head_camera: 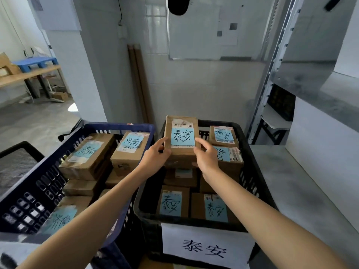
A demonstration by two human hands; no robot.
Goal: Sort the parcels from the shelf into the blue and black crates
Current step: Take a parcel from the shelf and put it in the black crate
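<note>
The left hand (155, 155) grips the left edge of a cardboard parcel (181, 152), thumb laid on the top face and fingers curled around the side. The right hand (206, 159) clasps the opposite edge in the same way, with a fingertip reaching onto the blue label (182, 137). That label bears two handwritten black characters (a barcode strip sits just above it).

The parcel is held roughly level over the rear middle of the black crate (245, 135). Whether its underside touches the boxes beneath cannot be told. Around it in the crate lie four labelled boxes (223, 135) carrying the same two characters, two at the back right and two at the front. A white paper sign (206, 247) on the crate's front wall repeats those characters.

Just to the left stands the blue crate (120, 126), touching or nearly touching the black one. It is packed with cartons (91, 154) whose blue notes show different characters. To the right runs the grey metal shelf (303, 191), and a whiteboard (213, 32) hangs on the tiled wall behind.
</note>
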